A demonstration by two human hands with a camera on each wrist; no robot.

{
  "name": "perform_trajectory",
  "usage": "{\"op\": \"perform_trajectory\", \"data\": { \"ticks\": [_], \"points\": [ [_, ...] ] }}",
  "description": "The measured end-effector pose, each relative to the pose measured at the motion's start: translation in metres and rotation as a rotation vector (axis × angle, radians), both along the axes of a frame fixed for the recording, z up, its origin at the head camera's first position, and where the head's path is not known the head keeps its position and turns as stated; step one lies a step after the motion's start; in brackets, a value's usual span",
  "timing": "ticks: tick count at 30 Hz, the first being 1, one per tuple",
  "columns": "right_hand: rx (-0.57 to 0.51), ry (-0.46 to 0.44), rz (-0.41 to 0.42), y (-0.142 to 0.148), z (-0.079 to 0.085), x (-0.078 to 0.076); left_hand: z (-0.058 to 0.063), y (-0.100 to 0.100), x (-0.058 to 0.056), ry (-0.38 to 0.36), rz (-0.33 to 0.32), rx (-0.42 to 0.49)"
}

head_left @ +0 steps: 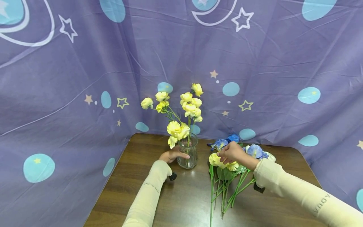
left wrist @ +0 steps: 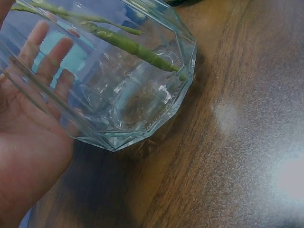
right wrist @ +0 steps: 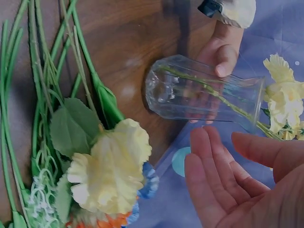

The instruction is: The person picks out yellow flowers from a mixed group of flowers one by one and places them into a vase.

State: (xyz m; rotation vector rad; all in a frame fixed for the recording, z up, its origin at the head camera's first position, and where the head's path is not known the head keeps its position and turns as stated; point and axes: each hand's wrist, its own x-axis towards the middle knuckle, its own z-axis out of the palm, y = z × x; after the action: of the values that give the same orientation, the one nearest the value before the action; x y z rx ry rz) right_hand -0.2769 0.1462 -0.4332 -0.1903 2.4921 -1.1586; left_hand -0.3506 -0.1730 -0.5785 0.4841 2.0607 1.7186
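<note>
A clear glass vase point(head_left: 187, 161) stands upright on the table, with green stems point(left wrist: 137, 50) reaching down inside it. Yellow flowers point(head_left: 189, 105) rise out of its mouth, and a larger ruffled yellow bloom point(head_left: 175, 130) leans over the rim. My left hand point(head_left: 172, 155) holds the vase from the left, thumb across the front and fingers behind the glass. My right hand point(head_left: 233, 154) hovers over a pile of loose flowers, fingers loosely bent and nothing between them. Beneath it lies a pale yellow flower point(right wrist: 111, 166).
Loose blue flowers point(head_left: 255, 151) lie right of the vase, their green stems point(head_left: 224, 197) pointing toward the table's front. Orange petals point(right wrist: 114, 220) show under the yellow bloom. A purple patterned cloth point(head_left: 272, 63) hangs behind the brown wooden table point(head_left: 136, 176).
</note>
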Motion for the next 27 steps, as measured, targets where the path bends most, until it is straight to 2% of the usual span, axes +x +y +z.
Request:
{"op": "perform_trajectory", "data": {
  "ticks": [6,14,22,27],
  "points": [
    [-0.042,-0.067,-0.021,0.004,-0.011,0.005,0.001,0.0,0.0,-0.007,-0.012,0.007],
    [-0.127,-0.247,-0.094,0.009,-0.031,0.011,0.0,-0.001,0.001,-0.015,-0.015,0.013],
    [-0.083,-0.269,-0.12,0.014,-0.053,0.018,-0.001,-0.001,0.0,0.011,-0.018,0.023],
    [-0.091,-0.265,-0.142,0.014,-0.063,0.023,-0.001,0.0,0.0,-0.002,-0.016,0.029]
  ]
}}
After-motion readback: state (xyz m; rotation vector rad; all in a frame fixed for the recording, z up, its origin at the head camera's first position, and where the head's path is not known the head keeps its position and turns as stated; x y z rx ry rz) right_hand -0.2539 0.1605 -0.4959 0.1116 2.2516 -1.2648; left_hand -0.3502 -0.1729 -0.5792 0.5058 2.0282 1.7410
